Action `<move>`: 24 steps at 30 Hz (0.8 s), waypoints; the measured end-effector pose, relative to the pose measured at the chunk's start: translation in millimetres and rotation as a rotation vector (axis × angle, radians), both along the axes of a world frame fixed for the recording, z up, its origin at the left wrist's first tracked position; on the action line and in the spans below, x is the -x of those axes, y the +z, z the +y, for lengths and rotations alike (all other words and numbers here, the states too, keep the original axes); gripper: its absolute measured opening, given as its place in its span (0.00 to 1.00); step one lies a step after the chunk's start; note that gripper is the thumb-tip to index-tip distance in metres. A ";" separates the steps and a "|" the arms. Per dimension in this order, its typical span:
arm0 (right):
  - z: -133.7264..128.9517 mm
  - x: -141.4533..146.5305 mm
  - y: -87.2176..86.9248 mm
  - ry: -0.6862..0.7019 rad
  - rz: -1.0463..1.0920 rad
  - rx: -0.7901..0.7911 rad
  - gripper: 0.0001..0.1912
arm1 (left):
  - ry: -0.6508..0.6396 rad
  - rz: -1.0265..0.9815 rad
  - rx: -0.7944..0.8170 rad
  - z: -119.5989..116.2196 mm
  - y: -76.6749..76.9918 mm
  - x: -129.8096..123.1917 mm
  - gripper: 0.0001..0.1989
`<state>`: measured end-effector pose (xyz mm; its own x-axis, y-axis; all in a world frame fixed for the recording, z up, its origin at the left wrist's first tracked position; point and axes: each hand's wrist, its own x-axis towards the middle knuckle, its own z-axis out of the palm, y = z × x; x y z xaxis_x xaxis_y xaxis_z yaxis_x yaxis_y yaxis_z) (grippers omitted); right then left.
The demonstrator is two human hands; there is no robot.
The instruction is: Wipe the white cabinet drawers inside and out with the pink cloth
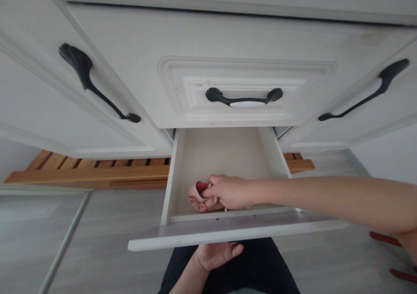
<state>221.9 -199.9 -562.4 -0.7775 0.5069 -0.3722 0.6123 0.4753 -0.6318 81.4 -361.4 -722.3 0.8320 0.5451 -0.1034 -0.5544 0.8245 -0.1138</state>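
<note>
A white drawer (pixel 228 148) is pulled out from the cabinet. Near its front wall lies a small pink bootie-like item (pixel 197 200) with red marks and a red inside; its exact kind is unclear. My right hand (pixel 230 192) reaches in from the right and grips this item, fingers at its opening. My left hand (pixel 215 255) is below the drawer's front panel (pixel 241 233), palm up against it. Its thumb points right, while the other fingers are mostly hidden beneath the panel, where a bit of dark handle shows.
Above is a closed drawer with a black handle (pixel 244 98). Doors at both sides carry a left handle (pixel 94 85) and a right handle (pixel 365 92). A slatted wooden board (pixel 87 176) lies under the cabinet. My legs (pixel 247 268) are close below the panel.
</note>
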 end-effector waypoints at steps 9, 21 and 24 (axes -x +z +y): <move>9.9 71.2 -20.2 0.252 0.014 -0.331 0.14 | -0.044 0.072 0.007 3.2 -2.3 4.5 0.19; 5.2 -49.2 -7.0 0.490 -0.164 -0.371 0.10 | -0.046 0.079 -0.063 1.9 -7.9 5.7 0.21; -2.0 -98.4 -11.4 0.476 -0.204 -0.370 0.07 | -0.046 0.065 -0.072 1.7 -9.4 4.8 0.20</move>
